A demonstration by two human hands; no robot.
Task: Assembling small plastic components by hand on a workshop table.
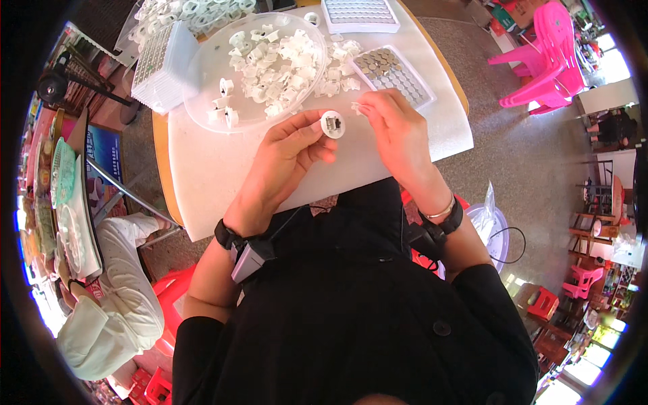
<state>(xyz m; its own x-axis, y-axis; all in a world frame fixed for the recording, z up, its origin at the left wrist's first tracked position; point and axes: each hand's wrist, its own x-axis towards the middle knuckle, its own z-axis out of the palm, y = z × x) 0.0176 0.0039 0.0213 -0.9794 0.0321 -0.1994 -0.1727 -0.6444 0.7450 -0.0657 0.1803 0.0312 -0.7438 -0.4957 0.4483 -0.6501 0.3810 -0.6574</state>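
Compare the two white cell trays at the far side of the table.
The right tray holds round silvery pieces in part of its cells; the far tray shows only pale cells. The right tray lies skewed near the right hand; the far tray sits square. Both are white gridded rectangles.

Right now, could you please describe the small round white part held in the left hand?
The small round white part looks like moulded plastic, a disc with a dark, roughly square recess at its centre. The left hand pinches its edge between thumb and fingers, lifted above the white tabletop, its face turned up toward the camera. The right hand is just beside it.
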